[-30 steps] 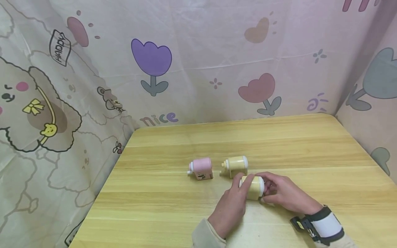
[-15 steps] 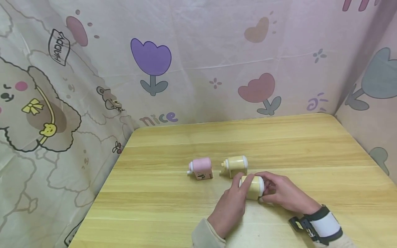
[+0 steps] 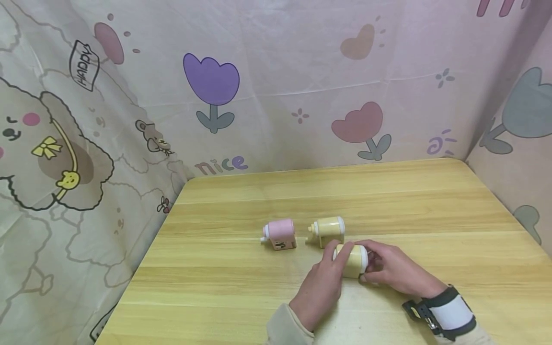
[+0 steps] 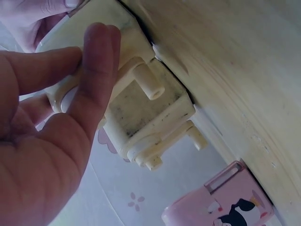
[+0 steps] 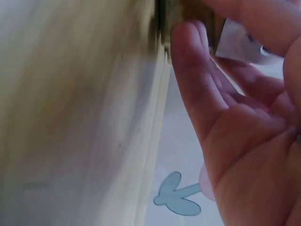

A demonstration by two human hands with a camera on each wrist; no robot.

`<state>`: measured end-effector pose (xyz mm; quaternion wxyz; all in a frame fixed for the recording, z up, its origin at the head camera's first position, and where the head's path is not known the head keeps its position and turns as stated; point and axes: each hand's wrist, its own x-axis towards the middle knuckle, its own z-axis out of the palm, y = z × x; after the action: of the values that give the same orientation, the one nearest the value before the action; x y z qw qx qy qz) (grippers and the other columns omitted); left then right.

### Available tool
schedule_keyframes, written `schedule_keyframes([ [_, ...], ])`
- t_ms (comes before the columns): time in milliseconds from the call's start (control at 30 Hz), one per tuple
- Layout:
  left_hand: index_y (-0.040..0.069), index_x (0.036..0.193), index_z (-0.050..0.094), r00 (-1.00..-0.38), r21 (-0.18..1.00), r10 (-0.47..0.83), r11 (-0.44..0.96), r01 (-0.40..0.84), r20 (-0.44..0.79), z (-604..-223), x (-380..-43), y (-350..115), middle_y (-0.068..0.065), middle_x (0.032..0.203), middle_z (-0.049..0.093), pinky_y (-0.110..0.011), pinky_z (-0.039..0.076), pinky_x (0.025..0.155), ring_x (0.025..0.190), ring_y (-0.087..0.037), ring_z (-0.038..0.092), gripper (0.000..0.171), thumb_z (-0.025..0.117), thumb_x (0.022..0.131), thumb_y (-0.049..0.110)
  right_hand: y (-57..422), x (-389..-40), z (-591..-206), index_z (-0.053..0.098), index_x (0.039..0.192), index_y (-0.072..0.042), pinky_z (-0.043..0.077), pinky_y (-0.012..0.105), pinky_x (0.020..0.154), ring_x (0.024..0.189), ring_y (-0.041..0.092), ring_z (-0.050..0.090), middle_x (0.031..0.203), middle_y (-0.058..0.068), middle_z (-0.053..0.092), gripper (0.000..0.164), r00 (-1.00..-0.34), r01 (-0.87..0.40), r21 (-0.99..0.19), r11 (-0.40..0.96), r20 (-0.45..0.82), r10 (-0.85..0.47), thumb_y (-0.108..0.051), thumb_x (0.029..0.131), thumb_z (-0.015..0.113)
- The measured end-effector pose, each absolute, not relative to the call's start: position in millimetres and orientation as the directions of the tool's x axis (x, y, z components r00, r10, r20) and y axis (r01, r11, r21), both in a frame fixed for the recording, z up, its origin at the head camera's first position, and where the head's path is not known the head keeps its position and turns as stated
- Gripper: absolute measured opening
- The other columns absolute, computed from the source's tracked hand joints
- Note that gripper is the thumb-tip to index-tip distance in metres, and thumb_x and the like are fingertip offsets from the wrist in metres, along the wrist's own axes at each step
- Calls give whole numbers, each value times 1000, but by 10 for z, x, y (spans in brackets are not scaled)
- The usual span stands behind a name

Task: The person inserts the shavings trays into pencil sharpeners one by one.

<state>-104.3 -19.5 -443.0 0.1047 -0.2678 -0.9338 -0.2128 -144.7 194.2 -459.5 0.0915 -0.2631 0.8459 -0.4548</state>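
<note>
A yellow hand-crank pencil sharpener [image 3: 354,265] with a white right end stands on the table between my hands. My left hand [image 3: 320,289] grips it from the left, fingers over its top; in the left wrist view its crank [image 4: 146,81] sticks out beyond the fingers. My right hand [image 3: 400,271] holds the white end, with thumb and fingers curled there. Right behind stands a second yellow sharpener [image 3: 330,227], its crank facing left. Farther left is a pink sharpener [image 3: 282,232], which bears a black-and-white picture [image 4: 240,213] in the left wrist view.
The sharpeners stand on a wood-grain table [image 3: 224,278]. A patterned cloth [image 3: 276,62] hangs behind the table and along both sides. The right wrist wears a black-and-white strap [image 3: 450,314].
</note>
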Motion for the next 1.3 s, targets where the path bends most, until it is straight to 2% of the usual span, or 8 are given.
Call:
schedule_keyframes([
  [167,20,148,31,-818,339,481,748,570,314,-4421,-1066,-196,-11,138,39,-9,30,44,51,-3,39,74,57,84,-7,2020,-1464,-4570,49,134,-16,50,30,70,83,14,57,94,-5,59,70,-857,-368,-762,533,54,-513,-20,72,80],
  [367,19,148,28,-765,316,550,699,641,336,-4391,-1174,-132,-12,139,40,-11,40,55,65,-10,56,75,55,84,-8,2219,-1541,-4541,58,116,-9,48,29,67,80,12,53,91,-3,57,43,-912,-304,-702,644,18,-410,-14,76,73],
  [467,18,149,27,-759,308,574,694,651,308,-4369,-1267,-37,-12,138,39,-10,39,53,63,-8,54,75,55,84,-8,2322,-1573,-4563,60,106,-10,47,28,65,75,11,52,85,-4,57,27,-928,-269,-673,689,-8,-371,-15,81,69],
  [600,19,148,27,-774,311,575,709,633,264,-4346,-1408,108,-10,139,38,-11,35,47,54,-5,44,76,56,83,-8,2440,-1590,-4604,61,95,-11,44,29,60,70,12,50,78,-5,55,14,-939,-245,-636,732,-33,-342,-19,85,66],
  [733,21,147,26,-790,323,564,721,613,242,-4345,-1532,222,-9,141,37,-14,36,48,55,-7,46,76,56,84,-7,2503,-1595,-4615,60,89,-12,42,30,59,67,14,48,75,-4,54,11,-943,-220,-621,752,-62,-327,-21,86,66],
  [967,19,147,27,-793,332,549,720,610,266,-4379,-1657,328,-10,141,38,-14,42,60,74,-14,56,77,58,81,-7,2523,-1596,-4621,60,87,-13,42,30,60,68,14,48,75,-5,55,8,-940,-228,-606,762,-67,-334,-20,86,64],
  [1300,21,148,26,-825,367,516,739,564,230,-4390,-1704,396,-10,145,35,-13,40,58,70,-12,53,83,58,79,-11,2508,-1593,-4628,60,87,-14,42,30,60,68,14,48,75,-5,55,7,-939,-233,-601,765,-67,-338,-19,86,64],
])
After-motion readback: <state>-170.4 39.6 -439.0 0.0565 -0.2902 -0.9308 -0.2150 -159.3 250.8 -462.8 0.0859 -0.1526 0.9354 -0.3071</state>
